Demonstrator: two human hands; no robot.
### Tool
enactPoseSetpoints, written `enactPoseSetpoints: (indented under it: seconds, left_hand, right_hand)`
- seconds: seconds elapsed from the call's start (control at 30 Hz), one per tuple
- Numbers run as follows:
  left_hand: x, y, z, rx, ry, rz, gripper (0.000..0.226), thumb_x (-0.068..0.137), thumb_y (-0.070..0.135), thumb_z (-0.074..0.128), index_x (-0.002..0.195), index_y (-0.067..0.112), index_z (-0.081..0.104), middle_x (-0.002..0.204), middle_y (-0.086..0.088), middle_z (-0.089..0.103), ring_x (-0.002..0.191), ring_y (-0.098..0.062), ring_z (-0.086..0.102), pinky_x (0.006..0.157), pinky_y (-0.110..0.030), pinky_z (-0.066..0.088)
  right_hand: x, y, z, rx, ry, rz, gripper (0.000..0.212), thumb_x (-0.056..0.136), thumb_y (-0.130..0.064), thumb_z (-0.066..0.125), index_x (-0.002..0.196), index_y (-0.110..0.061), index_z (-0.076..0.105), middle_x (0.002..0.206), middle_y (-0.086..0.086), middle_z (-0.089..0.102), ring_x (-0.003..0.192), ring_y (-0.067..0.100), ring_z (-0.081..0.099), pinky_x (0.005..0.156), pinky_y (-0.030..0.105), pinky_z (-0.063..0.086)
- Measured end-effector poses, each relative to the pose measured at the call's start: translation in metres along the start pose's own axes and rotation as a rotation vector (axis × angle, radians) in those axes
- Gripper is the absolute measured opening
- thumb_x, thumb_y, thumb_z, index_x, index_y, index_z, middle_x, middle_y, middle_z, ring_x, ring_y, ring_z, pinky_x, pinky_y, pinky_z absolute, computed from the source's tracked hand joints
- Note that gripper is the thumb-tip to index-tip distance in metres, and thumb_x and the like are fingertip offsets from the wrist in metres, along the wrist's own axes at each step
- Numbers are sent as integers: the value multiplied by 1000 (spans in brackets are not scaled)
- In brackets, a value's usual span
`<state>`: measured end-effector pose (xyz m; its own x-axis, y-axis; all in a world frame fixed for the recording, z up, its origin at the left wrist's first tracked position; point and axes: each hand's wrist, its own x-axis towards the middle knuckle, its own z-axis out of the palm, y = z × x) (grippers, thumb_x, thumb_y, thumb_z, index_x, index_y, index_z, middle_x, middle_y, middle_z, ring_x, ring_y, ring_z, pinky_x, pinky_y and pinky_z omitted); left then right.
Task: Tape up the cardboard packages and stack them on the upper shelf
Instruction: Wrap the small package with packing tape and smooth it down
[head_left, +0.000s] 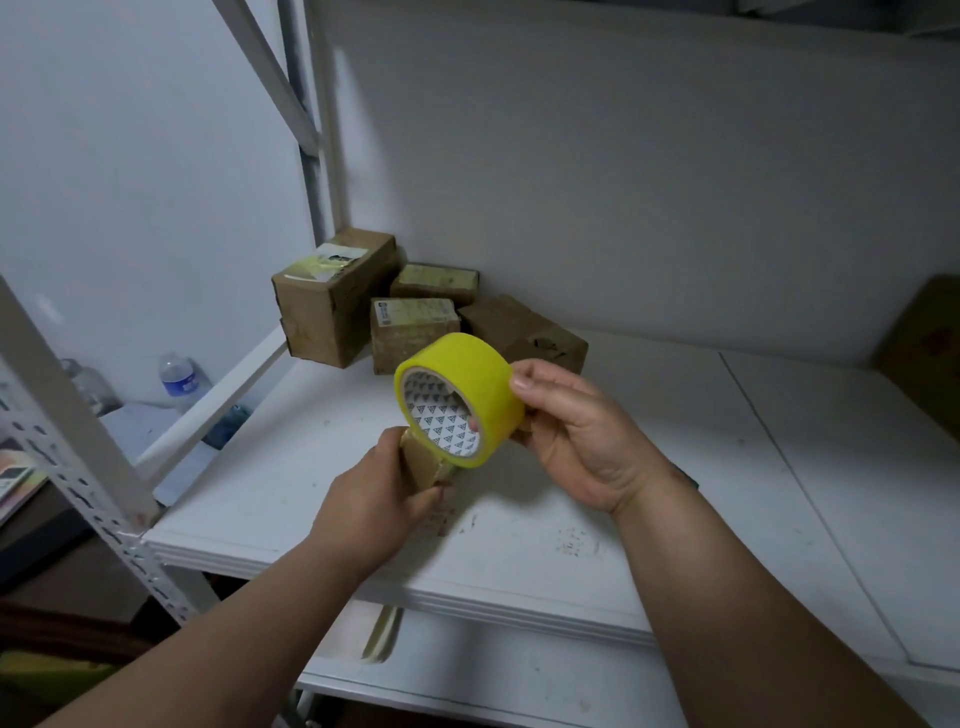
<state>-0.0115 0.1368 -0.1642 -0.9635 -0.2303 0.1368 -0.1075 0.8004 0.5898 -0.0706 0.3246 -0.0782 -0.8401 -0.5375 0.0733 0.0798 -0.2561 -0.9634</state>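
White shelf (649, 467) is carrying everything: above its near middle, a left hand (382, 499) is gripping a small cardboard package (423, 462) while right-hand fingers (524, 387) are pinching a yellow tape roll (467, 374) just above it. Loose tape could be wrinkling or sticking crookedly; four packages (415, 325) are sitting far left.

Packages (410, 306): sitting at the back left of the shelf (649, 467).
Tape roll (460, 400): hovering before them, above the shelf.
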Motion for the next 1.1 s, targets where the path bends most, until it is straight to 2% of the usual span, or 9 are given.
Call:
enactPoseSetpoints:
  seconds: [0.2,0.37,0.5,0.63,0.7,0.77,0.87,1.03,1.1]
  left_hand:
    - [6,-6,-1,-17,22,-39,43,86,43,69,102,25,34,91,4,52,82,-25,53,65,-32,34]
    - [12,-14,-2,-145,42,-100,44,85,43,70,107,23,37,93,3,59,84,-25,59,70,-34,43]
    - [18,-15,-6,-178,7,-129,49,85,43,71,111,19,38,96,0,61,85,-22,59,70,-33,43]
    - [20,-18,-10,-246,-80,-79,81,79,34,80,140,19,29,112,0,61,101,-23,62,84,-34,49]
    - [24,-24,-20,-258,-224,-45,106,74,31,85,153,24,14,125,4,57,113,-19,60,98,-36,49]
    - [28,-28,-30,-176,-348,15,115,64,38,89,153,27,18,129,8,58,117,-14,59,102,-38,48]
    - [30,-25,-47,-158,-445,41,101,50,53,80,139,30,39,119,11,64,110,-7,61,99,-38,51]
    - [27,-7,-78,-648,-488,-142,76,53,56,66,127,44,52,123,9,64,112,-10,61,98,-37,50]
    - [29,4,-80,-523,-390,-170,70,58,72,68,119,40,56,115,8,65,107,-11,62,95,-39,51]
  right_hand:
    - [0,1,13,-202,10,-85,10,84,-27,59,82,-17,62,70,-7,62,68,5,54,68,22,44]
    - [-15,8,5,-437,131,-99,19,88,-42,65,71,-33,63,68,-6,55,69,12,50,68,33,39]
    - [-27,31,-2,-405,282,-4,27,91,-39,66,75,-18,62,66,-4,59,66,14,54,65,33,44]
    - [-23,48,-3,-450,275,91,27,96,-31,61,87,-5,63,72,0,64,69,13,58,64,28,48]
    - [-18,52,-4,-470,274,115,28,96,-34,61,90,-7,65,74,1,66,69,11,60,64,25,49]
    - [-13,53,-3,-493,258,125,26,95,-36,62,88,-11,66,74,-2,65,68,8,59,65,24,48]
    - [-8,54,-1,-479,243,116,25,96,-34,61,86,-11,65,73,-2,63,68,8,57,64,23,47]
    - [0,48,2,-549,230,106,28,96,-38,61,88,-11,66,75,1,62,69,10,56,63,22,45]
    - [3,46,6,-586,217,97,30,95,-40,60,89,-11,66,78,7,65,71,12,57,64,25,46]
